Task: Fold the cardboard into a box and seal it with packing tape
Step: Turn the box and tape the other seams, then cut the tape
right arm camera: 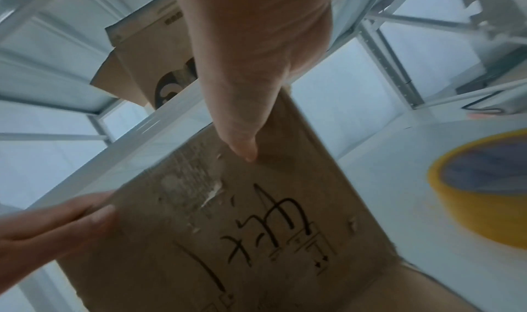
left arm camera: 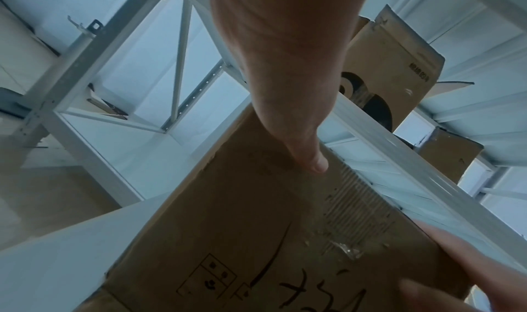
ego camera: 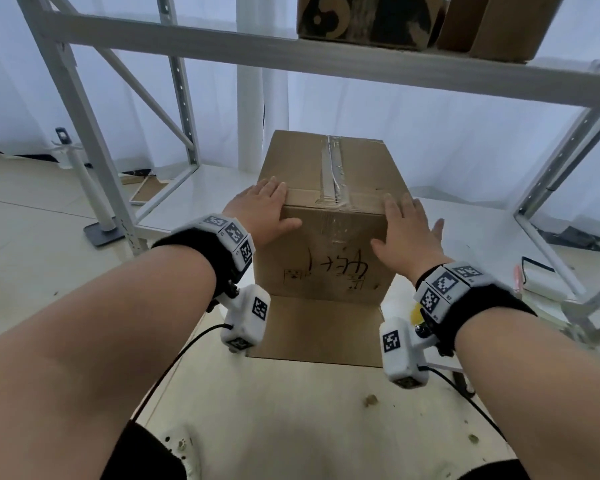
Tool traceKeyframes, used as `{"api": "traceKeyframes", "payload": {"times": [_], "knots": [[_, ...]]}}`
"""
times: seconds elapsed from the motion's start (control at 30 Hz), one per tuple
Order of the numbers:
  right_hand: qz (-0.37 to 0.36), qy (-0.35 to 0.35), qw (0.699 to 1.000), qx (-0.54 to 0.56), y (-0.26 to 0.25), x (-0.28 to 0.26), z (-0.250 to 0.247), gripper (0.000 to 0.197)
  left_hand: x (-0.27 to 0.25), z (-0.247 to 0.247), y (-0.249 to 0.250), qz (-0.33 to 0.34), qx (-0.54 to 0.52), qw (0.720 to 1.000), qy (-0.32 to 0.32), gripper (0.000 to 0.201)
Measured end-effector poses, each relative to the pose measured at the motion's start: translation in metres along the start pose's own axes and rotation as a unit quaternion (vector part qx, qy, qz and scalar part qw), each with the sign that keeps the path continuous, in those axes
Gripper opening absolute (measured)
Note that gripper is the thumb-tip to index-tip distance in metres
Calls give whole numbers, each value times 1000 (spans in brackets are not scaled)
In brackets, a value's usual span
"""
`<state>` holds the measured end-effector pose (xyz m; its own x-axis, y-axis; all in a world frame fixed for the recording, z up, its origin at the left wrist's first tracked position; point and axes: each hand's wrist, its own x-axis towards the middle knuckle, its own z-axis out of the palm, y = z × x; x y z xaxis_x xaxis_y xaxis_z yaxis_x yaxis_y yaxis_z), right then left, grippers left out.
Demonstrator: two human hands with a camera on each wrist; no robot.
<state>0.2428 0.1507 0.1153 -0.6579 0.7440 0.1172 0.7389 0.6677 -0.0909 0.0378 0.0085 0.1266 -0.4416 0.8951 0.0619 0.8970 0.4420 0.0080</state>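
Observation:
A brown cardboard box (ego camera: 329,261) stands upright on the white shelf board, black handwriting on its near face. Clear tape (ego camera: 333,171) runs along the top seam and down the front. One bottom flap (ego camera: 312,327) lies flat toward me on the wooden top. My left hand (ego camera: 274,206) presses the upper left corner, straight fingers on the side and top, thumb (left arm camera: 313,163) on the front. My right hand (ego camera: 400,226) presses the upper right corner likewise, its thumb (right arm camera: 242,145) on the front. A yellow tape roll (right arm camera: 484,193) lies to the box's right.
A white metal rack surrounds the box; its upper shelf beam (ego camera: 291,50) crosses overhead and carries more cartons (ego camera: 364,19). A white pole on a grey base (ego camera: 101,233) stands at the left. Some white items (ego camera: 541,282) lie at the right. The wooden table top (ego camera: 291,410) lies nearest me.

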Motion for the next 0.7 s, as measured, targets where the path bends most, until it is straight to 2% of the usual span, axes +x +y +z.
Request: {"api": "traceKeyframes", "payload": {"times": [0.07,0.13,0.27,0.37,0.53,0.63,0.7], "knots": [[39,-25,998,45,14,-12,-5,82,-4,-3,0,-18,-9,1000,6,77],[34,-32,997,58,30,-18,-8,82,-9,-6,8,-12,-22,999,28,69],[3,-31,998,60,65,-26,-13,61,-18,-24,46,96,-79,983,137,40],[3,-68,996,65,89,-34,-8,45,-14,-27,81,172,-116,964,169,32],[73,-133,983,101,136,-48,16,41,3,4,141,252,-132,950,129,29],[139,-130,973,133,162,-49,26,44,13,33,167,288,-101,951,53,28],[163,-161,963,143,177,-51,36,49,23,47,181,284,-108,953,-14,29]]}}
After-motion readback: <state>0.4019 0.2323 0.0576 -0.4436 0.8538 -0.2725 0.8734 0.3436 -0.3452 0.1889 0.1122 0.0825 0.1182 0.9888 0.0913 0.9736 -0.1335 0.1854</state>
